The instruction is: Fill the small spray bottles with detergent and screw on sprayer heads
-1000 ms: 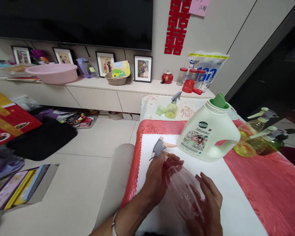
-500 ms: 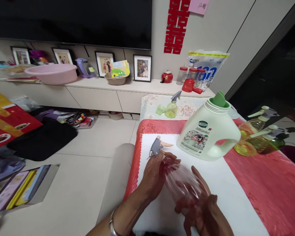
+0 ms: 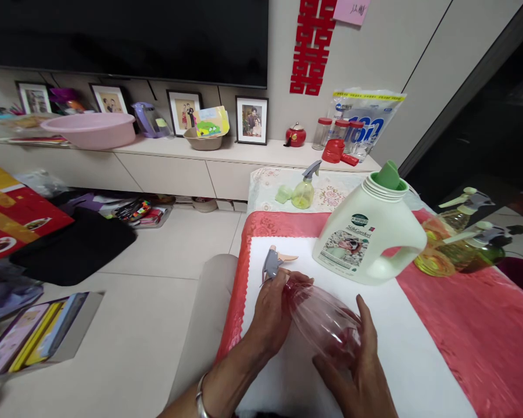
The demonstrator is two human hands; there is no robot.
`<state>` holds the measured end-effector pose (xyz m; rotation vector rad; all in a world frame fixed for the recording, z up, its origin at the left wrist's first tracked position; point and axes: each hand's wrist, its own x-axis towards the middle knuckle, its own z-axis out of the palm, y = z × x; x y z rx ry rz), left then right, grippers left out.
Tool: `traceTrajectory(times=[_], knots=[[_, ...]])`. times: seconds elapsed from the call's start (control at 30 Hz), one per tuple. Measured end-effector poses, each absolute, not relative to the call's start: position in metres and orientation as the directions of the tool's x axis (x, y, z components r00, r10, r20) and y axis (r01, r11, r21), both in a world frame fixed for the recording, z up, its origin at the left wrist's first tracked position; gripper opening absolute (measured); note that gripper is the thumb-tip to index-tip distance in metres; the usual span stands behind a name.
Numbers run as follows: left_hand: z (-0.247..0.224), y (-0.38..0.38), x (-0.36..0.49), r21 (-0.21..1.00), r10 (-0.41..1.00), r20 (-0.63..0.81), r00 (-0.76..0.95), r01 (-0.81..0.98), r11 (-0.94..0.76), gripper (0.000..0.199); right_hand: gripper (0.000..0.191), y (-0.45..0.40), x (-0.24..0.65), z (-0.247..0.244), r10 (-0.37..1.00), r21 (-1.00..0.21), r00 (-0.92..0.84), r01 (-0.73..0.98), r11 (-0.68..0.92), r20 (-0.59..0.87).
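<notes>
A clear pinkish spray bottle [image 3: 320, 319] lies tilted across my two hands, its narrow neck toward the upper left and its wide base toward the lower right. My left hand [image 3: 271, 316] is closed around the neck, just below the grey trigger head [image 3: 271, 264] with its peach-coloured lever. Around the base curves my right hand [image 3: 361, 366], thumb on the near side and fingers on the far side; part of its fingers is hidden by the bottle. Beyond both hands stands a large pale green detergent jug [image 3: 375, 232] with a green spout.
White sheet [image 3: 418, 348] lies over a red tablecloth [image 3: 483, 325]. Spray bottles with yellow-green tints [image 3: 475, 249] stand at the right, and a small yellow-green one [image 3: 304, 193] at the back. A red scoop [image 3: 337, 152] and lidded jars [image 3: 321, 134] sit on the cabinet.
My right hand has shifted its grip on the bottle's base, with the fingers higher and the thumb now on the near side. The trigger head has tipped slightly left.
</notes>
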<state>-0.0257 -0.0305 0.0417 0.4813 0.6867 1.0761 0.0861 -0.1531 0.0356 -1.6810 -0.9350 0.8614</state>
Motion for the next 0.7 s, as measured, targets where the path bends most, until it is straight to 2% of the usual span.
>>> traceTrajectory(times=[0.03,0.1,0.17,0.2,0.27,0.33,0.4,0.47,0.57,0.63,0.7], knots=[[0.043,-0.031,-0.027,0.671,0.909,-0.257,0.328,-0.617,0.412,0.033,0.111,-0.153,0.088,0.037,0.885,-0.961,0.442,0.145,-0.236,-0.151],[0.045,-0.031,-0.03,0.698,0.903,-0.212,0.374,-0.588,0.408,0.035,0.11,-0.152,0.09,0.039,0.882,-0.95,0.354,-0.091,-0.299,-0.311],[0.046,-0.029,-0.031,0.728,0.905,-0.155,0.396,-0.573,0.376,0.035,0.116,-0.15,0.091,0.039,0.87,-0.853,0.191,-0.375,-0.363,-0.454],[0.046,-0.029,-0.032,0.738,0.909,-0.133,0.396,-0.572,0.357,0.034,0.119,-0.149,0.09,0.038,0.866,-0.809,0.142,-0.454,-0.373,-0.479],[0.044,-0.027,-0.031,0.741,0.92,-0.133,0.368,-0.58,0.339,0.031,0.118,-0.149,0.087,0.038,0.871,-0.838,0.203,-0.433,-0.331,-0.448],[0.042,-0.026,-0.03,0.725,0.929,-0.174,0.325,-0.596,0.344,0.031,0.11,-0.15,0.083,0.04,0.881,-0.94,0.344,-0.225,-0.257,-0.323],[0.041,-0.026,-0.029,0.698,0.933,-0.209,0.295,-0.623,0.353,0.03,0.109,-0.153,0.081,0.042,0.883,-0.97,0.413,-0.01,-0.242,-0.225],[0.042,-0.026,-0.03,0.678,0.931,-0.211,0.297,-0.642,0.358,0.029,0.114,-0.155,0.082,0.044,0.888,-0.962,0.404,0.063,-0.265,-0.218],[0.044,-0.026,-0.033,0.68,0.919,-0.183,0.348,-0.63,0.374,0.029,0.115,-0.155,0.091,0.043,0.897,-0.948,0.309,-0.109,-0.298,-0.317],[0.045,-0.026,-0.035,0.678,0.91,-0.162,0.382,-0.627,0.384,0.031,0.113,-0.154,0.098,0.041,0.89,-0.88,0.165,-0.304,-0.364,-0.425],[0.045,-0.026,-0.035,0.667,0.904,-0.157,0.398,-0.632,0.394,0.031,0.117,-0.152,0.102,0.039,0.872,-0.814,0.072,-0.404,-0.418,-0.484]])
